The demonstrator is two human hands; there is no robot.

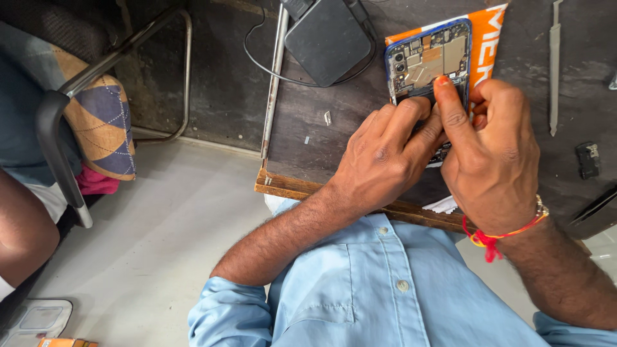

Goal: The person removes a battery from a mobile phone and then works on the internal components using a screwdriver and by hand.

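Note:
An opened blue-framed phone [427, 61] lies on the dark worktable [321, 148] with its back cover off and its circuit board and camera showing. My left hand [382, 160] grips the phone's lower left side. My right hand [491, 154] covers the lower right part, with its thumb pressed onto the middle of the board. The bottom half of the phone is hidden under both hands. Whether a small part or tool sits between my right fingers is hidden.
An orange packet [485, 38] lies under the phone. A dark square adapter [328, 38] with a cable sits behind. Thin metal tools [554, 71] lie at the right, near a small black part [588, 159]. A chair [71, 109] and another person's leg [22, 231] are at the left.

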